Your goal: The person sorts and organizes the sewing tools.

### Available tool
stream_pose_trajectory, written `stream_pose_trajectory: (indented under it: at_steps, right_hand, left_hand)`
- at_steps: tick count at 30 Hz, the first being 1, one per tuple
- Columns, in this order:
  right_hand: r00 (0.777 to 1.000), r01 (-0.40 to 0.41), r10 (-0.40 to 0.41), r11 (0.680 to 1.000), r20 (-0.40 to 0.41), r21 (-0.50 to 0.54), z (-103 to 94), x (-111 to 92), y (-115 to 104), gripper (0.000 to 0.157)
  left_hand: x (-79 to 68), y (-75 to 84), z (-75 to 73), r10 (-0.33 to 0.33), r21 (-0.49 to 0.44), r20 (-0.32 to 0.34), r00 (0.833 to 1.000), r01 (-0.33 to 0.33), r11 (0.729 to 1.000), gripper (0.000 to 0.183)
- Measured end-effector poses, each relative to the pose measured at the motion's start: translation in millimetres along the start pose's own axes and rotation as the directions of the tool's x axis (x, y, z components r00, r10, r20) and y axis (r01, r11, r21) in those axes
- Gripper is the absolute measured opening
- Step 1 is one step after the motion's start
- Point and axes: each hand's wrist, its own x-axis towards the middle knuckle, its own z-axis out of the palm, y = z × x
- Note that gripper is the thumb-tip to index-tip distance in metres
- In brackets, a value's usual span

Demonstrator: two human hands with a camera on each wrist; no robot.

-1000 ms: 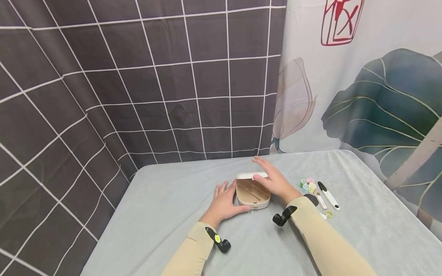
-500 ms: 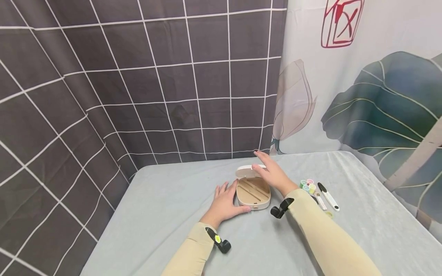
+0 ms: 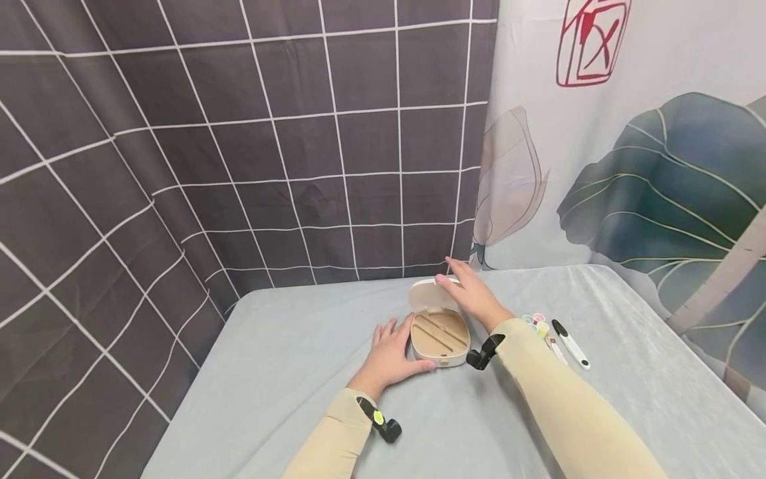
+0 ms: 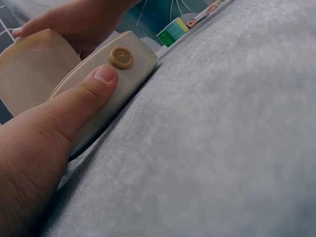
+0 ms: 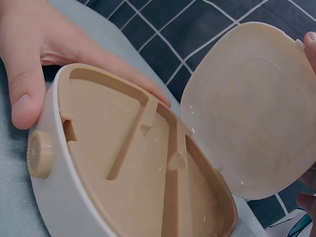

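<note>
A small white storage case (image 3: 441, 362) with a beige divided insert (image 5: 123, 163) rests on the table, its lid raised. My left hand (image 3: 389, 356) grips the case from the left. In the left wrist view its thumb (image 4: 89, 98) presses the front wall just beside a round beige button (image 4: 121, 58). The fingers run along the far side of the case. My right hand (image 3: 475, 299) holds the upturned lid (image 5: 252, 103) by its right edge, thumb at the rim. Shallow slots and ridges show inside the insert, with nothing lying in them.
Right of the case, partly behind the right forearm, lie several small coloured tubs (image 3: 542, 328) and a slim white strip (image 3: 556, 350). Beyond them is a long white tool with a black end (image 3: 571, 344). A grey cloth (image 3: 287, 372) covers the table; curtains hang behind.
My right hand has swung the lid up and back, from partly raised to nearly upright, baring the insert. My left hand has stayed on the case.
</note>
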Motion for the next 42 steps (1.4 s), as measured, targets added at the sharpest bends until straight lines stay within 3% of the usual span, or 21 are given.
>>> stream_pose_trajectory:
  at_steps: [6,20,32,42]
  right_hand:
    - [1.0,-0.027,0.027,0.999,-0.005,0.039,0.2,6.9,-0.6,0.079]
    - [0.975,-0.208,0.186,0.958,0.124,0.197,0.3,22.8,-2.0,0.085]
    - [0.971,-0.224,0.189,0.933,0.146,0.282,4.1,31.1,-0.9,0.079]
    - [0.946,-0.313,0.268,0.898,0.181,0.307,3.7,38.8,1.1,0.078]
  left_hand:
    - [0.1,-1.1,2.0,-0.004,0.0,0.0,1.0,0.004,1.0,0.116]
    - [-2.2,1.3,-1.2,0.008,-0.002,0.013,1.0,-0.008,1.0,0.116]
    - [-3.4,1.1,-0.1,0.002,0.014,0.017,1.0,-0.002,1.0,0.117]
    - [-3.5,4.3,-2.1,0.007,0.014,0.012,1.0,-0.007,1.0,0.118]
